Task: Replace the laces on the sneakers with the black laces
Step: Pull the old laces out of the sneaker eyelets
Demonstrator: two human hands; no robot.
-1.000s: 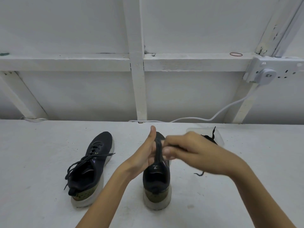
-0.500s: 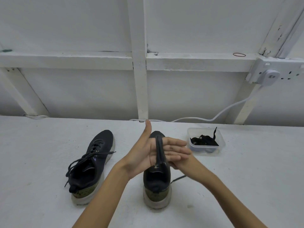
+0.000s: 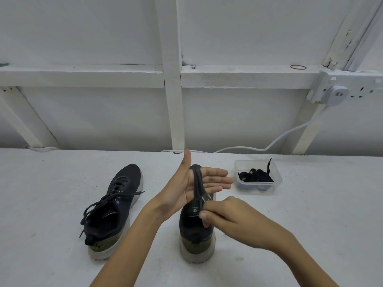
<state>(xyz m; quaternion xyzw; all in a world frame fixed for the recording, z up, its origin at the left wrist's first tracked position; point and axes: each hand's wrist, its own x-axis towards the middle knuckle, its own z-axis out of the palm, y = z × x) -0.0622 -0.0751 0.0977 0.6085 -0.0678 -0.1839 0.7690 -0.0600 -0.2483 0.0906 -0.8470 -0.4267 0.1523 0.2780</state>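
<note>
Right hand (image 3: 226, 216) has dropped from behind the left hand (image 3: 186, 184) and now pinches the old lace (image 3: 198, 183) over the near sneaker (image 3: 195, 235) on the surface (image 3: 310, 214). Left hand spread flat, lace coiled round it. Likely bundling 1 removed lace; black laces (image 3: 256, 176) wait in the tub (image 3: 278, 180) nearby.

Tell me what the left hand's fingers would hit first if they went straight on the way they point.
Probably the clear tub of black laces: the left hand points rightward at it, though it may pass above.
</note>
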